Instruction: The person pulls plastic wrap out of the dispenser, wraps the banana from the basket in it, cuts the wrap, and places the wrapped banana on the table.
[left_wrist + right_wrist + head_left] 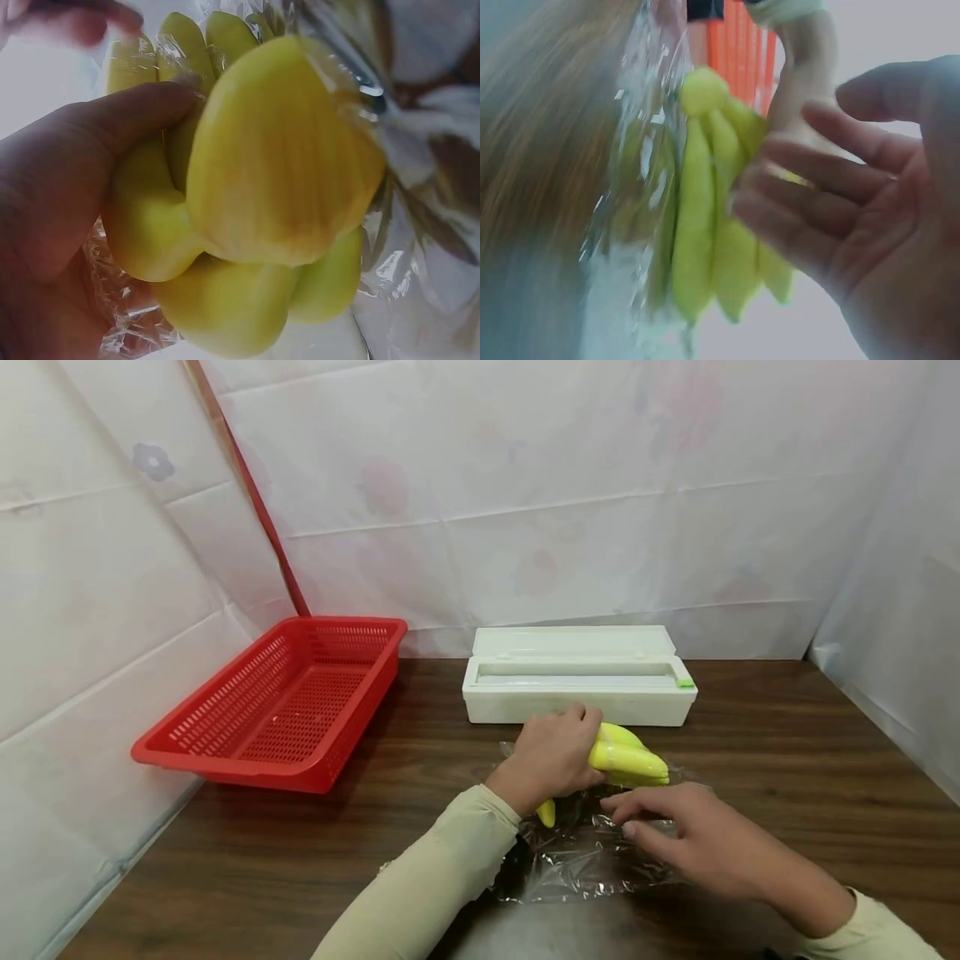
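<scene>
My left hand (551, 750) grips a bunch of yellow bananas (628, 762) from above, over a crumpled sheet of clear cling film (592, 864) on the table. In the left wrist view the thumb lies across the bananas (277, 165), the stem end faces the camera, and film clings around the fruit. My right hand (690, 837) hovers beside the banana tips, holding nothing, fingers loosely bent. In the right wrist view its fingers (802, 187) overlap the bunch, and shiny film (641, 172) runs along the bananas' side.
Behind the hands stands a long white dispenser box (577, 706) with its lid raised and a green slider (686, 682) at its right end. A red perforated basket (330, 756) sits at the left of the dark wooden table (787, 760). Pale patterned sheets surround the table.
</scene>
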Available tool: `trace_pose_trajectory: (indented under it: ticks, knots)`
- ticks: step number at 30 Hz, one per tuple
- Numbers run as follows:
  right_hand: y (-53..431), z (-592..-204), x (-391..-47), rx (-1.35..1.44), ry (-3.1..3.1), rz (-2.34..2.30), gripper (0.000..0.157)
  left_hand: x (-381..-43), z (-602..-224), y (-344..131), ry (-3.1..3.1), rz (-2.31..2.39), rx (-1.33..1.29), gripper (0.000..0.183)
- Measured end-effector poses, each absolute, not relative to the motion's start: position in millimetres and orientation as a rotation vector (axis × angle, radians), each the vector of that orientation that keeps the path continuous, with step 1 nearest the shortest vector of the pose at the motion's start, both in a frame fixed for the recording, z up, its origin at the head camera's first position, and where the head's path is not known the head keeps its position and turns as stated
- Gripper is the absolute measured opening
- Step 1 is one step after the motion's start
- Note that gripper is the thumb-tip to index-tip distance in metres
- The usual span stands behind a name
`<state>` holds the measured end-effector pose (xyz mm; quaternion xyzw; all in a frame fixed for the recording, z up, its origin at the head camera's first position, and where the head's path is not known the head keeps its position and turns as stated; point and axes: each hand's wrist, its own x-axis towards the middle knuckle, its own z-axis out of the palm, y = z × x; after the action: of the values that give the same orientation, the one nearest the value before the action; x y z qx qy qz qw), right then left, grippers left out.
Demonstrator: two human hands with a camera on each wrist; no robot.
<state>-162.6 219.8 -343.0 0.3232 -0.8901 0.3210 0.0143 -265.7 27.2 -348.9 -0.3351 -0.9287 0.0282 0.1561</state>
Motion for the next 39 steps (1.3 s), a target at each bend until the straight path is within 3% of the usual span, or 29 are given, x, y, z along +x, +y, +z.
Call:
trace_pose_trajectory:
  ticks: [8,14,18,25,32,39]
  knots:
    - [254.9,-352.9,-175.0,0.642,-2.714,1.313,0.015,-268.4,-350.1,26.8,-2.654,0.092,-0.958,0.063]
    - [282.4,-361.2,-190.0,0.346,-2.85,1.244,0.02,-269.9,-352.8,25.2,-2.632,0.098,-0.951,0.064]
    - [295.0,-369.3,-195.9,0.212,-2.915,1.106,0.033,-269.1,-353.2,26.6,-2.615,0.095,-0.961,0.064]
    - [301.2,-371.8,-200.0,0.26,-3.081,0.994,0.06,-269.8,-354.0,26.8,-2.631,0.068,-0.953,0.065]
    - [300.7,-372.1,-202.1,0.227,-3.109,1.064,0.043,-271.9,-354.8,24.4,-2.668,0.041,-0.946,0.066]
    - [301.8,-371.3,-203.5,0.187,-3.14,1.103,0.043,-272.4,-355.3,23.7,-2.683,0.025,-0.938,0.067]
